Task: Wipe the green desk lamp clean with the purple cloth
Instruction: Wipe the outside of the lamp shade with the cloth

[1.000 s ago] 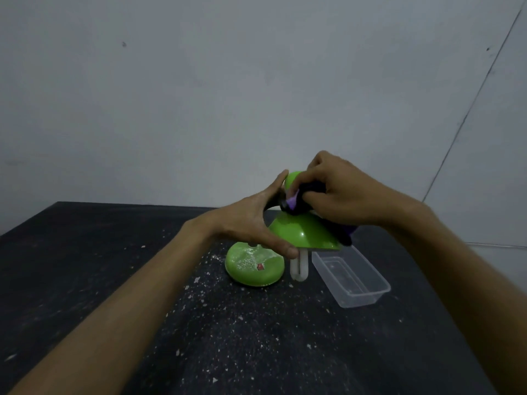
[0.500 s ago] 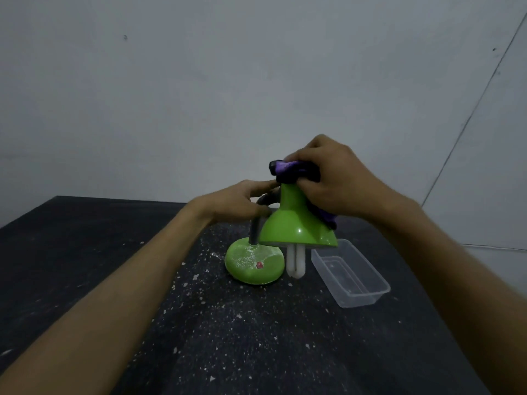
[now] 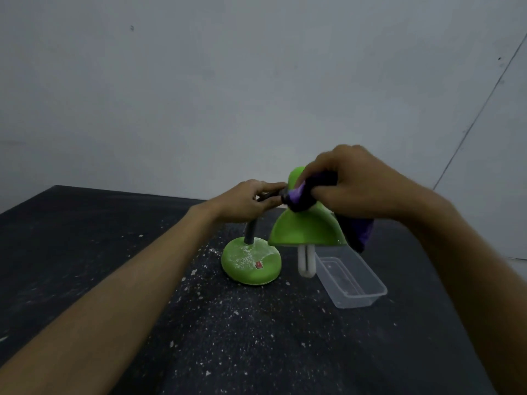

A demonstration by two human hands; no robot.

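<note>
Now the left hand (image 3: 245, 201) has its grip curled round the dark neck (image 3: 251, 233) of the green desk lamp (image 3: 306, 230), which stands near the far edge of the speckled bench (image 3: 256, 337) on a dusty base (image 3: 245, 266). The right hand (image 3: 356, 186) keeps its grip clamped on the purple cloth (image 3: 299, 196), pressed against the top of the shade (image 3: 313, 238). A clear tub (image 3: 350, 280) sits just right of the bulb (image 3: 306, 262).
</note>
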